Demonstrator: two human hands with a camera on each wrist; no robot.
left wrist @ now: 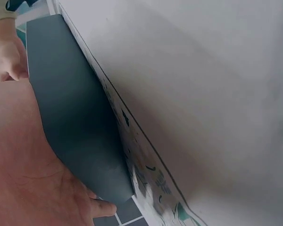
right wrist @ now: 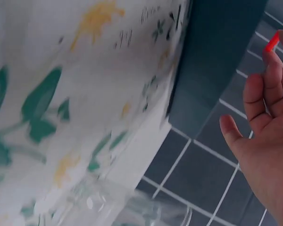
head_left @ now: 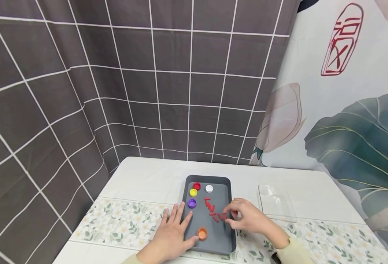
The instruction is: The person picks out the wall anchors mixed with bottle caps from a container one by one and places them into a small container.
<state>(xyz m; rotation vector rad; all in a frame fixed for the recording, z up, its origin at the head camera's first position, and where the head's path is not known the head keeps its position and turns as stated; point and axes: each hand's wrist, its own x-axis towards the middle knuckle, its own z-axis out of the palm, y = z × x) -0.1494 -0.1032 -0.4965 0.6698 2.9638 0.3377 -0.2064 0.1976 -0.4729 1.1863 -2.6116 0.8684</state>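
Your right hand (head_left: 245,216) pinches a small red stick (right wrist: 272,42) over the gray tray (head_left: 218,236); your left hand (head_left: 172,233) lies spread across its rim.

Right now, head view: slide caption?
Right hand pinches a red stick over a gray tray holding other red sticks and five small cups; left hand spread at its left side.

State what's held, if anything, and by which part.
Right hand pinches a red stick; exactly where along it is unclear. Left hand grips nothing.
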